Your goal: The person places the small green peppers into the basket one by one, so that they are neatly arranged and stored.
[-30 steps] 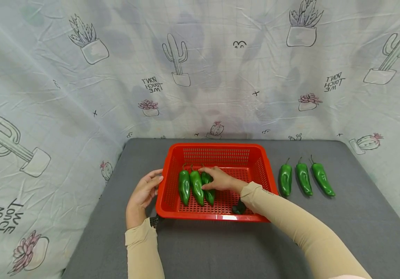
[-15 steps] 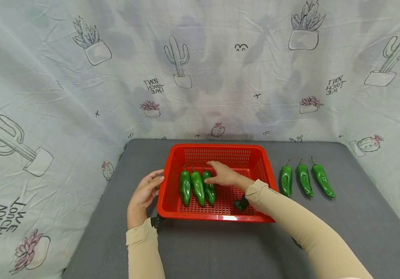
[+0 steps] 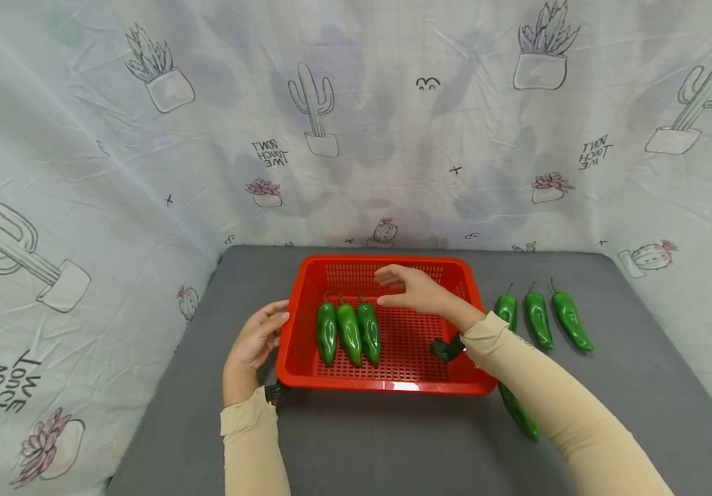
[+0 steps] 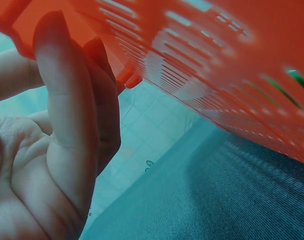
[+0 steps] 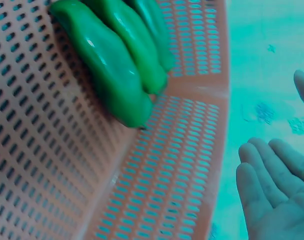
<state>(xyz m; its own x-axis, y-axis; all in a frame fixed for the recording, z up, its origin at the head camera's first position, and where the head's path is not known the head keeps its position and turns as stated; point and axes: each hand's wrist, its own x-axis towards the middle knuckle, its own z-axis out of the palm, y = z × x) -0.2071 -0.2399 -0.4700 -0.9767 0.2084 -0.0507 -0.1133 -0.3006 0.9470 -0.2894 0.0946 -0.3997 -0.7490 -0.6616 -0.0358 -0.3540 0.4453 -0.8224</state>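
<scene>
A red plastic basket (image 3: pixel 393 386) with slotted walls sits on the grey table. My left hand (image 3: pixel 259 335) grips its left rim, thumb on top; the left wrist view shows the fingers (image 4: pixel 71 100) curled up under the rim. Inside, three green chili peppers (image 3: pixel 349 334) lie side by side in the left half, stems toward the far wall. Above the basket's middle hovers my right hand (image 3: pixel 414 289), fingers extended and holding nothing. In the right wrist view that hand (image 5: pixel 277 195) shows apart from the peppers (image 5: pixel 106 60).
To the right of the basket, three more green peppers (image 3: pixel 538 320) lie in a row, the nearest partly behind the right sleeve (image 3: pixel 542 386). Another pepper (image 3: pixel 517 413) lies near the basket's front right corner, partly under the forearm. A patterned cloth (image 3: pixel 356 138) hangs behind the table.
My right hand has let go of the third pepper in the basket and risen to the right, away from it. The pepper by the front right corner has come into view. The left hand stays.
</scene>
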